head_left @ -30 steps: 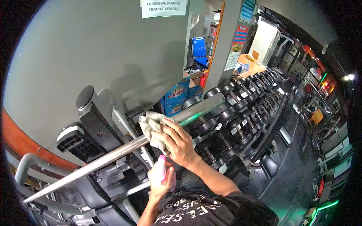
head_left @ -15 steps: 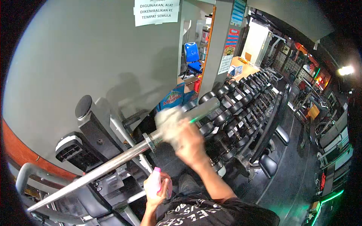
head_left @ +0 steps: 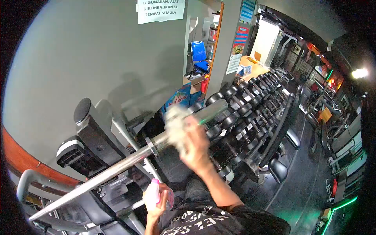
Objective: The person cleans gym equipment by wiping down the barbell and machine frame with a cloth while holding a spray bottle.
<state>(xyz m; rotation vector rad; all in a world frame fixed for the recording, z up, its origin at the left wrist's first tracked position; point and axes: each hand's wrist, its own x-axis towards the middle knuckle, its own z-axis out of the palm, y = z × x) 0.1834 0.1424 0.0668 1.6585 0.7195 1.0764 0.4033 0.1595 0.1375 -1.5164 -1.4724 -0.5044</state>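
Observation:
A metal barbell [head_left: 113,169] runs diagonally from the lower left to its thick end sleeve near the middle. My right hand [head_left: 196,149] is closed on a pale cloth [head_left: 175,127], which is wrapped over the sleeve just beyond the collar [head_left: 152,147]; both are somewhat blurred. Lower down, below the bar, my left hand [head_left: 154,203] grips a spray bottle with a white and pink head [head_left: 155,188]. Its pinkish body is mostly hidden by my fingers.
A rack of dumbbells [head_left: 250,113] stretches away at the right, with a padded bench [head_left: 279,170] beside it. Black padded gym equipment [head_left: 98,137] stands at left against the grey wall [head_left: 98,58]. Behind the bar's end are blue cartons [head_left: 182,97] and a blue chair [head_left: 199,55].
My right hand and the cloth have shifted slightly on the sleeve. My left hand with the spray bottle has moved a little left and down.

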